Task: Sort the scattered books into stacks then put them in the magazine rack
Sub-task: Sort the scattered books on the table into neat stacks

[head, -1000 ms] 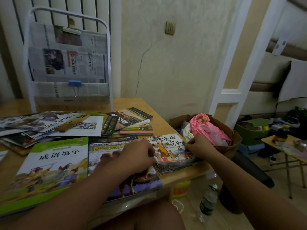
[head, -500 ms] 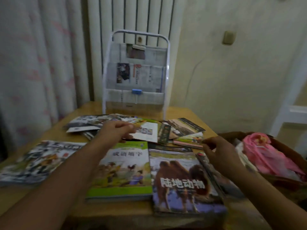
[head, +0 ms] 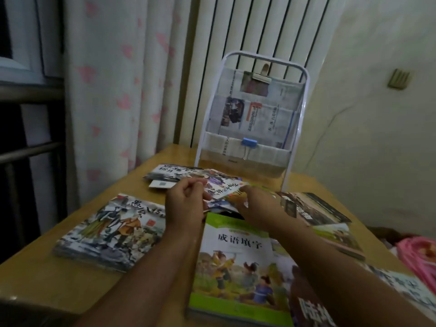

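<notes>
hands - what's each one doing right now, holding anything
Left hand: fingers curled, gripping the left edge of a thin picture book.
Right hand: touching the same book's right edge; whether it grips cannot be told.

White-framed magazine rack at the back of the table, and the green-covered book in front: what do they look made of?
White-framed magazine rack: thin tube frame, probably painted metal by its even bends; its pockets seem lined with newsprint held by a blue binder clip. Green-covered book: paper with a glossy printed cover, judging by the faint sheen.
</notes>
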